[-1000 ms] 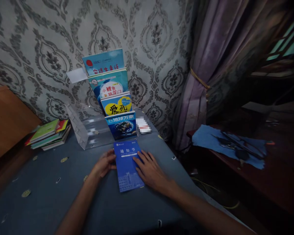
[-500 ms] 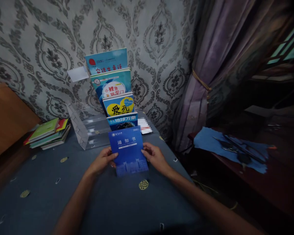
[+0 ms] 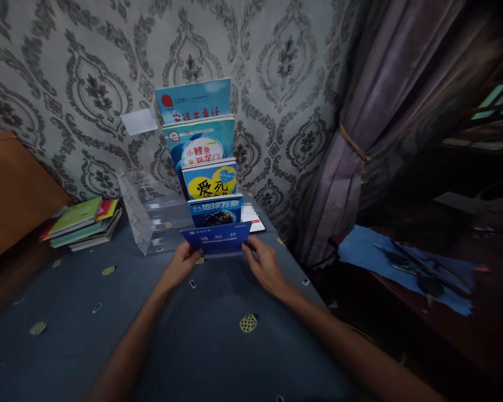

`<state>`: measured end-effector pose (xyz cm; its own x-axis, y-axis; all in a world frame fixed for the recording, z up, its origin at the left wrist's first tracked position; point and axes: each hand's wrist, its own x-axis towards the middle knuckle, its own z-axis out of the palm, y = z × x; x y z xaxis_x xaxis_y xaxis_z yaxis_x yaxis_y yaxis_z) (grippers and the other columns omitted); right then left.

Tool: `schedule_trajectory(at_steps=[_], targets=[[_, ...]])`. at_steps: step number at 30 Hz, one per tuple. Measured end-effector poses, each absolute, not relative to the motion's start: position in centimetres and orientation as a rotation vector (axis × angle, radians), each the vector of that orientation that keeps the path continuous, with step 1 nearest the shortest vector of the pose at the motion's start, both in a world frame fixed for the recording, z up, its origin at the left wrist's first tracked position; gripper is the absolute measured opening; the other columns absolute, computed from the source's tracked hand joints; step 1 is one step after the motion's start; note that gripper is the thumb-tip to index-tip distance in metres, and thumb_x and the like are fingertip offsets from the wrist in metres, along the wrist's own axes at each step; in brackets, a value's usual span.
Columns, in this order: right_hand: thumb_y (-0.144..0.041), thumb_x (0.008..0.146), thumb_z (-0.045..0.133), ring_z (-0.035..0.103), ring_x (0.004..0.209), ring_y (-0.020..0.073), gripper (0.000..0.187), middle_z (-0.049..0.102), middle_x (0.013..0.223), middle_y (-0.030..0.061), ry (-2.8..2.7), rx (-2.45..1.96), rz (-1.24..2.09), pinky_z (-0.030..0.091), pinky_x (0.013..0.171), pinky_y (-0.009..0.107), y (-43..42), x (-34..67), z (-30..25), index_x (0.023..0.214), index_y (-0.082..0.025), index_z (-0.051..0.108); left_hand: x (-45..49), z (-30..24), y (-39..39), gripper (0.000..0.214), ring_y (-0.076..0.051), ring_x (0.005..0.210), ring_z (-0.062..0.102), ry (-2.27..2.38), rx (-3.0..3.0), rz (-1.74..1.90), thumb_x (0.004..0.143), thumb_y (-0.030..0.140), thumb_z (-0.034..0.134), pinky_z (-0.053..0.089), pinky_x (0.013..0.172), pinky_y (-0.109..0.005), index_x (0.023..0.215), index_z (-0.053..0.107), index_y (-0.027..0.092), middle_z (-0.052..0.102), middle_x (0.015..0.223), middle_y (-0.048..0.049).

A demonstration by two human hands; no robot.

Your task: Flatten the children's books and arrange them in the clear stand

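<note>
A dark blue booklet (image 3: 218, 241) is held by its two side edges at the front of a clear tiered book rack (image 3: 136, 215). My left hand (image 3: 184, 264) pinches its left edge and my right hand (image 3: 263, 262) its right edge, thumbs toward me. The booklet leans back, so its cover looks foreshortened. Behind it, books rise in steps: a blue one with a globe (image 3: 215, 211), one with a yellow heart (image 3: 209, 180), a teal one (image 3: 201, 142) and a light blue one (image 3: 195, 100) at the top. Whether the booklet touches the rack is hidden.
A stack of books (image 3: 86, 220) lies left of the rack, near a brown wooden board (image 3: 17, 195). Right of the rack is a white card-like item (image 3: 255, 223), partly blurred. A blue cloth (image 3: 360, 251) with dark tools lies on a side table beyond the gap.
Both hands have brought the booklet closer to the rack and tipped it back, from facing me to foreshortened. The camera view has shifted slightly.
</note>
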<state>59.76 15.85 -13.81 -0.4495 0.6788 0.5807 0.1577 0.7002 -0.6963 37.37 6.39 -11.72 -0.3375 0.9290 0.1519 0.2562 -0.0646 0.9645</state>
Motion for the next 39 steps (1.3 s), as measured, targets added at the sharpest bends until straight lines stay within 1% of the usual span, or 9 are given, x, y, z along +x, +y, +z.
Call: schedule_trajectory(at_steps=[4,7,12,15,20,25,28,32,39], targets=[[-0.036,0.099,0.041,0.057,0.069,0.0207,0.022,0.059,0.074,0.0024,-1.978,-0.651,0.601,0.047,0.067,0.031,18.1,57.9,-12.4,0.082,-0.026,0.049,36.9,-9.9,8.0,0.012,-0.019,0.083,0.061,1.795,1.538,1.556,0.084,0.027,0.063,0.050,0.079,-0.029,0.091,0.068,0.019,0.069,0.087,-0.0018],[-0.035,0.099,0.041,0.058,0.072,0.0209,0.021,0.060,0.078,0.0036,-1.947,-0.626,0.543,0.046,0.069,0.032,19.5,56.7,-11.2,0.084,-0.025,0.050,37.0,-8.4,8.7,0.016,-0.019,0.085,0.063,1.828,1.660,1.666,0.090,0.029,0.058,0.049,0.079,-0.029,0.098,0.067,0.018,0.070,0.092,-0.0036],[-0.034,0.099,0.042,0.058,0.076,0.0209,0.019,0.060,0.080,0.0036,-1.897,-0.594,0.487,0.046,0.073,0.032,21.1,55.5,-10.2,0.088,-0.023,0.052,37.7,-7.3,9.6,0.025,-0.020,0.097,0.066,1.766,1.636,1.800,0.094,0.030,0.055,0.051,0.086,-0.029,0.117,0.059,0.020,0.070,0.107,-0.0059],[-0.035,0.100,0.041,0.059,0.078,0.0206,0.019,0.061,0.082,0.0034,-1.897,-0.603,0.498,0.046,0.074,0.032,21.7,55.4,-10.5,0.091,-0.023,0.053,37.7,-7.5,9.9,0.018,-0.020,0.096,0.064,1.941,1.650,1.732,0.095,0.029,0.054,0.050,0.088,-0.031,0.111,0.059,0.021,0.068,0.106,-0.0063],[-0.033,0.098,0.041,0.059,0.079,0.0214,0.017,0.061,0.084,0.0048,-1.938,-0.621,0.502,0.046,0.073,0.033,22.4,55.4,-11.5,0.090,-0.023,0.053,37.0,-8.4,10.2,0.013,-0.022,0.092,0.059,2.204,1.853,1.547,0.098,0.024,0.045,0.047,0.088,-0.034,0.100,0.058,0.021,0.064,0.098,-0.0067],[-0.030,0.096,0.044,0.060,0.083,0.0225,0.016,0.063,0.090,0.0075,-1.999,-0.655,0.452,0.049,0.074,0.034,22.7,55.7,-12.0,0.088,-0.023,0.055,36.5,-9.3,10.7,0.011,-0.023,0.090,0.059,2.328,1.866,1.423,0.097,0.022,0.046,0.046,0.085,-0.034,0.096,0.056,0.021,0.063,0.094,-0.0065],[-0.029,0.095,0.045,0.062,0.085,0.0235,0.016,0.065,0.094,0.0097,-1.993,-0.687,0.445,0.050,0.077,0.035,22.6,56.0,-12.3,0.092,-0.021,0.059,36.4,-9.7,10.8,0.008,-0.022,0.086,0.061,2.365,1.843,1.354,0.097,0.022,0.047,0.046,0.081,-0.032,0.092,0.053,0.021,0.063,0.088,-0.0051],[-0.028,0.095,0.045,0.066,0.088,0.0241,0.021,0.070,0.099,0.0111,-1.956,-0.735,0.463,0.052,0.082,0.037,22.6,56.1,-12.9,0.100,-0.020,0.064,36.6,-10.1,10.8,0.004,-0.024,0.088,0.064,2.429,1.768,1.295,0.097,0.022,0.048,0.046,0.078,-0.032,0.099,0.051,0.022,0.067,0.093,-0.0068],[-0.028,0.094,0.046,0.069,0.088,0.0252,0.025,0.075,0.099,0.0110,-1.939,-0.786,0.502,0.054,0.080,0.038,22.8,55.8,-13.9,0.103,-0.019,0.068,36.9,-10.3,10.8,0.015,-0.025,0.089,0.070,2.543,1.671,1.190,0.098,0.023,0.049,0.048,0.078,-0.031,0.113,0.049,0.023,0.070,0.098,-0.0074]])
